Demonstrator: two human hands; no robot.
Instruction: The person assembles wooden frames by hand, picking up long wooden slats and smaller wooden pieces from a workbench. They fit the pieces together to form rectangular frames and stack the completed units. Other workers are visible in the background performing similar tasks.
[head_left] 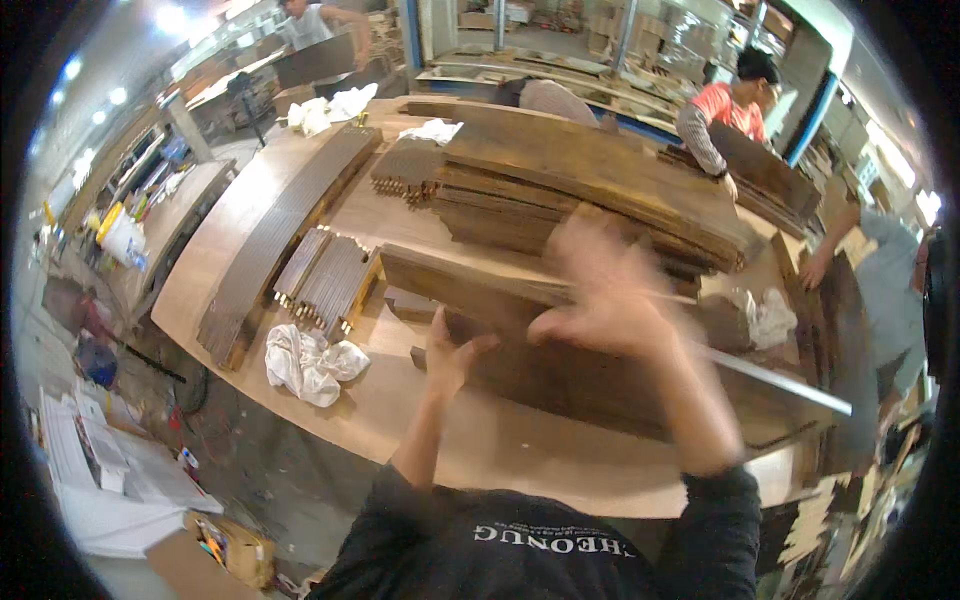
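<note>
My left hand (455, 358) is at the left end of a dark brown wooden board (570, 385), its thumb across the face and a finger along the end. This board lies before me among other dark boards. My right hand (610, 285) is raised above the boards, blurred by motion, with thumb and fingers spread and nothing visible in it. Beneath my right forearm a thin pale strip (780, 380) runs along the boards. Just beyond, another dark plank (460, 275) shows its long edge.
Stacked dark planks (590, 160) cover the table's far side. Grooved strips (290, 230) and shorter bundles (325, 280) lie left. White cloths rest near the bundles (312, 365) and at right (768, 318). One person (725, 115) handles boards across; another (870, 270) stands right.
</note>
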